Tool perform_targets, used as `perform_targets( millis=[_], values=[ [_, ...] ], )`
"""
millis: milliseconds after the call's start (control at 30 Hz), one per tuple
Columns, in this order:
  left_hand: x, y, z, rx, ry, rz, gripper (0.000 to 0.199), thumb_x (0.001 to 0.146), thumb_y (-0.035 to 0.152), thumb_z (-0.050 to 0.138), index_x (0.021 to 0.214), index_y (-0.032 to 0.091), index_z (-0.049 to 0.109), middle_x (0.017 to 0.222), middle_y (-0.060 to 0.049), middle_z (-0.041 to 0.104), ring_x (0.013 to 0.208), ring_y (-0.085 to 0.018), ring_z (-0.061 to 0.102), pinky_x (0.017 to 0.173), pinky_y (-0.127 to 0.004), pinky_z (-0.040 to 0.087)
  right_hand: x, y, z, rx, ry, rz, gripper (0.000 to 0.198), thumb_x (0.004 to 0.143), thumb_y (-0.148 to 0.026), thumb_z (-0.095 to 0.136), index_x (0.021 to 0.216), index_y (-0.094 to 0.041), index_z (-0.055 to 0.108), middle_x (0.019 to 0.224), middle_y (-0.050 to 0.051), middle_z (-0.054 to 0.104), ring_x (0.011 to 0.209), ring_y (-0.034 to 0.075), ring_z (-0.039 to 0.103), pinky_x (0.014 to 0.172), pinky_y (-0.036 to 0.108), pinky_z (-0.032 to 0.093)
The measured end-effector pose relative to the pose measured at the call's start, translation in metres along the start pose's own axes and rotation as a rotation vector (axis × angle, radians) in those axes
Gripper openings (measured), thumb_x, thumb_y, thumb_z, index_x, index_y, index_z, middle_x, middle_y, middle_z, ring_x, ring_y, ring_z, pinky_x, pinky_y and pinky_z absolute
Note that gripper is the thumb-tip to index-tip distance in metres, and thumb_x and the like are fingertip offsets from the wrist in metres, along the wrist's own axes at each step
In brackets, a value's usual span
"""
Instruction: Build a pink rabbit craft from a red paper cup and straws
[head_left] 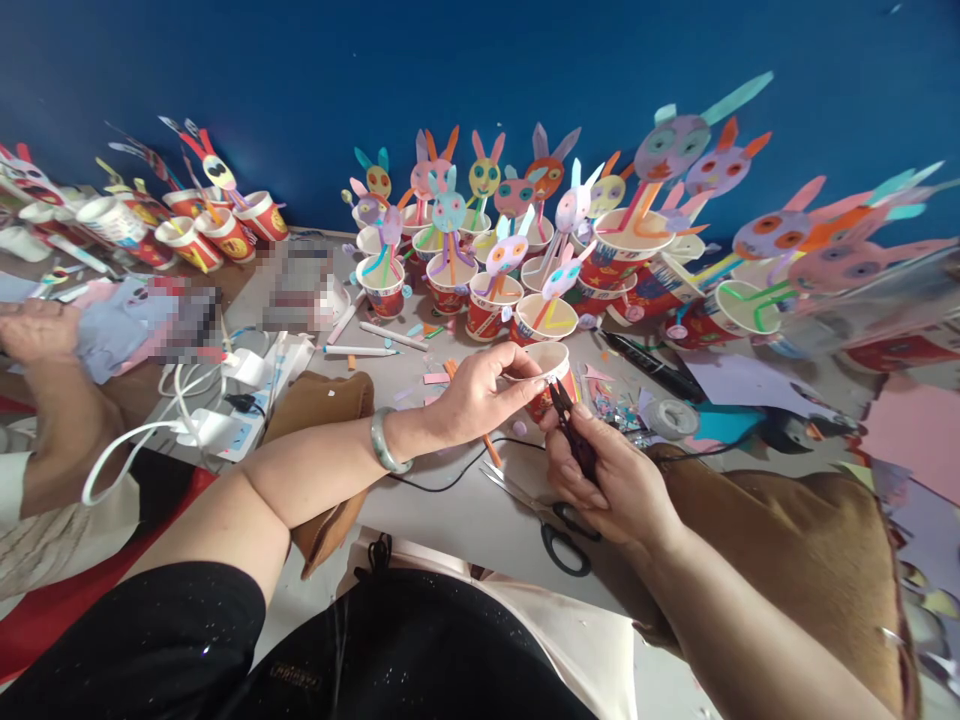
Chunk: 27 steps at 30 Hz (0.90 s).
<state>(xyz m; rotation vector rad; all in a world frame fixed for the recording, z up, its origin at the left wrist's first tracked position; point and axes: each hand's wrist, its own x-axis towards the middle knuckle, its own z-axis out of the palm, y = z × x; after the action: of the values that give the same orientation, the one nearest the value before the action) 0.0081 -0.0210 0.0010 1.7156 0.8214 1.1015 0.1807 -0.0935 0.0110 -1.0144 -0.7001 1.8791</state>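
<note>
My left hand (480, 393), with a jade-coloured bangle at the wrist, pinches the rim of a red and white paper cup (551, 360). Closed around the dark handles of a pair of slim pliers (574, 432) is my right hand (600, 465). Their narrow tips meet the cup's near rim beside my left fingertips; whatever tiny piece may be between them is too small to make out. Open scissors (551, 520) with black handles lie on the table just below my hands. Paper-bunny cups (544, 315) stand right behind the held cup.
Colourful paper scraps (607, 400), a clear tape roll (671, 418) and a black marker (652, 365) lie to the right. White cables run from a power strip (247, 400) at left. Brown cloths (787, 550) flank me. Another person's hand (37, 330) is far left.
</note>
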Motion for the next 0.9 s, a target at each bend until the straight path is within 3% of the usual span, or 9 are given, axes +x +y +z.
perform_targets(
  millis=[600,900],
  values=[
    [-0.0005,0.0093,-0.0001,-0.037,-0.014,-0.078,0.023,0.092,0.037,0.071,0.086,0.015,0.067,0.084,-0.004,0.072,0.075,-0.012,0.067,0.065,-0.024,0.055,-0.0008,0.0002,-0.0003,-0.006,0.033,0.018,0.040,0.086,-0.057,0.075,0.083,-0.019,0.063,0.045,-0.009,0.051,0.027,0.001,0.018,0.031,0.015,0.018],
    [0.0005,0.0048,0.0010,-0.037,-0.011,-0.080,0.024,0.091,0.039,0.070,0.086,0.015,0.067,0.085,-0.005,0.073,0.078,-0.013,0.066,0.071,-0.026,0.055,0.0014,-0.0005,-0.0001,-0.070,0.044,0.000,0.038,0.090,-0.057,0.070,0.082,-0.021,0.060,0.042,-0.010,0.046,0.027,0.002,0.016,0.032,0.017,0.020]
  ],
)
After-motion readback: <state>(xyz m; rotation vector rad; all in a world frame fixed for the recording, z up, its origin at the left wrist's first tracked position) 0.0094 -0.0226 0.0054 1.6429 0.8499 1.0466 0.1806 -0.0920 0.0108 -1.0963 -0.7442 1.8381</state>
